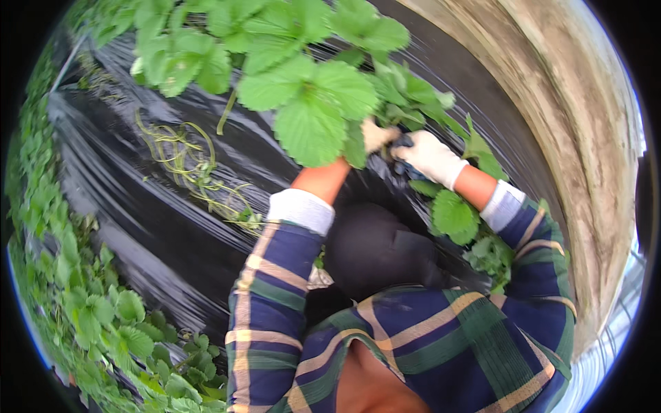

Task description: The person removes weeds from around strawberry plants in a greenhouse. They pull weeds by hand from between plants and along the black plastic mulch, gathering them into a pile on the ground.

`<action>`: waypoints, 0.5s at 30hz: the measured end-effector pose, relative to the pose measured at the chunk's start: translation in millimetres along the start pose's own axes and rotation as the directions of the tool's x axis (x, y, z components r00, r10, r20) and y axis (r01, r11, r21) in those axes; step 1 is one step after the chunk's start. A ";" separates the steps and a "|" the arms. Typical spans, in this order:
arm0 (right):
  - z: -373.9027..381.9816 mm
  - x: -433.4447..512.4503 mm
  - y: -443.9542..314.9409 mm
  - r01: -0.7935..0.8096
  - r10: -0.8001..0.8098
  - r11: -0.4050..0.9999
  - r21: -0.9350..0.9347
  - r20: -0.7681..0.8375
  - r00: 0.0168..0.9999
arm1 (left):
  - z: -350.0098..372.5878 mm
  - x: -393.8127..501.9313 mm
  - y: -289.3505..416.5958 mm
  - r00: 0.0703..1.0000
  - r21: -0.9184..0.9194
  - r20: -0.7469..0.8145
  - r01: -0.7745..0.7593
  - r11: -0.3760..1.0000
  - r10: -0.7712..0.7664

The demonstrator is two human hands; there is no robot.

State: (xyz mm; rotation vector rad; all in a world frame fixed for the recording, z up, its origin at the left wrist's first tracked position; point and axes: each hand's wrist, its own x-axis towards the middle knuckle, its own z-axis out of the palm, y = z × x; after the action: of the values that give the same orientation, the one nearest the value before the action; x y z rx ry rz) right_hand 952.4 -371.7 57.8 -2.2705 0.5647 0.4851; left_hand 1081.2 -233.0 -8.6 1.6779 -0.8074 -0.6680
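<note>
My left hand [378,135], in a pale glove, reaches in beneath a broad strawberry leaf [315,103], which hides part of it and the wrist. My right hand [426,157], in a white glove with dark fingertips, meets it at the base of the strawberry plants. The fingers of both come together over the black plastic mulch film [382,170]. What lies between them is too small and blurred to tell. Green strawberry leaves [454,217] spread below my right hand.
Loose, pale green runners [181,155] lie on the film to the left. Another row of strawberry plants [93,310] runs along the far left. A bare soil strip [563,129] curves down the right side. My dark-clad knee [379,248] is just below the hands.
</note>
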 end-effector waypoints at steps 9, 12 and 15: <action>43.8 54.7 55.0 -0.312 0.360 0.763 0.566 0.029 0.933 | 7.9 -23.6 8.1 0.999 0.045 -0.041 0.029 0.999 -0.027; 56.7 69.4 81.0 -0.334 0.286 0.347 0.876 0.240 0.928 | 20.2 -19.4 7.7 0.998 0.040 -0.030 0.056 0.998 -0.055; 52.8 68.7 73.6 -0.276 0.212 0.606 0.746 0.183 0.960 | 30.7 -19.0 10.7 0.997 0.040 -0.015 0.074 0.996 -0.073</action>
State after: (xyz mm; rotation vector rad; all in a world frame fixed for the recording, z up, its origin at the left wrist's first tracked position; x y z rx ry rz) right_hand 961.6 -396.9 -52.6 -1.3421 0.8586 0.3577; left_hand 1044.0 -237.6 -5.0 1.7540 -0.7572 -0.6949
